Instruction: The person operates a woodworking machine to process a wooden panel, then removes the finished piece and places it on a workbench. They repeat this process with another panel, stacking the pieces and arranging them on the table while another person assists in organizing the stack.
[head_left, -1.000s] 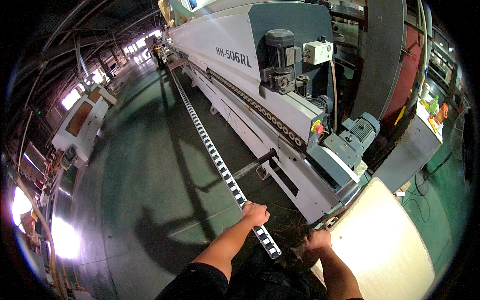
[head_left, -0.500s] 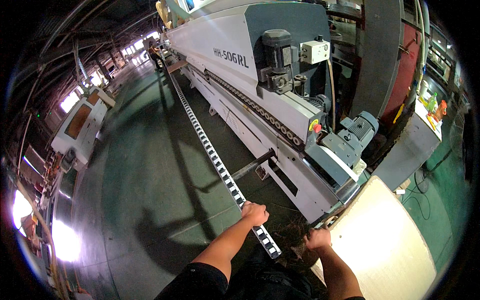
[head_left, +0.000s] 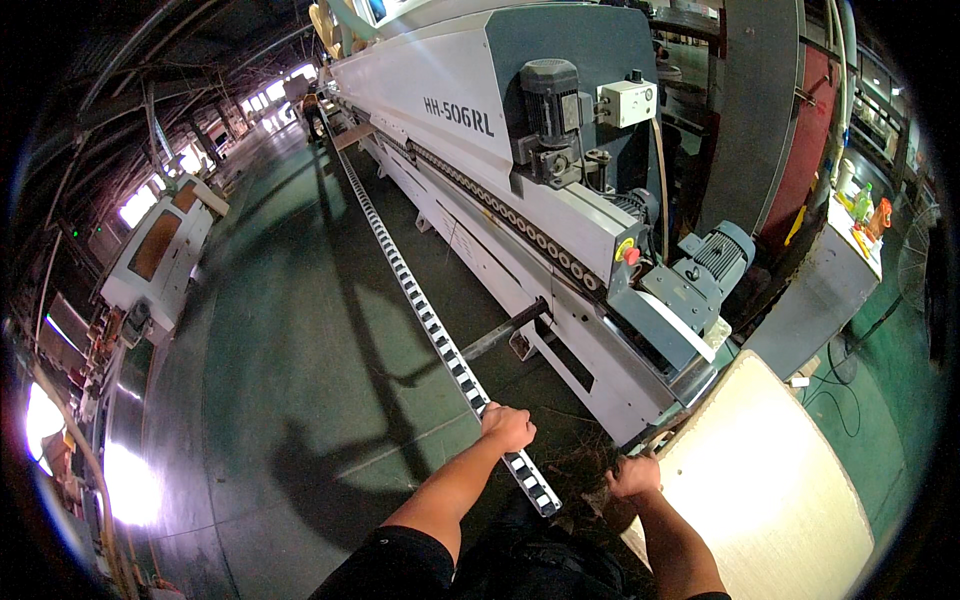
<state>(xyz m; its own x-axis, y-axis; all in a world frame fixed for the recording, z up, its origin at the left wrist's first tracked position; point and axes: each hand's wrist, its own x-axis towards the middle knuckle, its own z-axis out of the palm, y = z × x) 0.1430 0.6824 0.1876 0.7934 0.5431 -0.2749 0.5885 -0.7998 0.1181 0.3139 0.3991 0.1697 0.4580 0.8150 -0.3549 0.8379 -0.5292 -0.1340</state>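
Currently the left hand [head_left: 509,428] is closing around a long, straight metal rail with alternating black and white segments [head_left: 432,322], gripping it close to its near end. That rail is stretching away across the dark green floor [head_left: 270,300], running alongside a long white and grey machine [head_left: 440,80]. A dark round bar [head_left: 505,330] is jutting from the machine's base toward the rail. The right hand [head_left: 635,475] is resting beside the machine's near end, at the edge of a pale, flat board [head_left: 770,480]; its fingers are curling, but the shadow is probably hiding their tips, so I cannot tell whether it is holding anything. Above, a red knob [head_left: 631,256] is sitting near a grey finned motor [head_left: 725,253]. Farther right, a grey-sided counter [head_left: 815,290] is carrying a green bottle [head_left: 863,205]. Another person [head_left: 313,117] is standing near the rail's far end.
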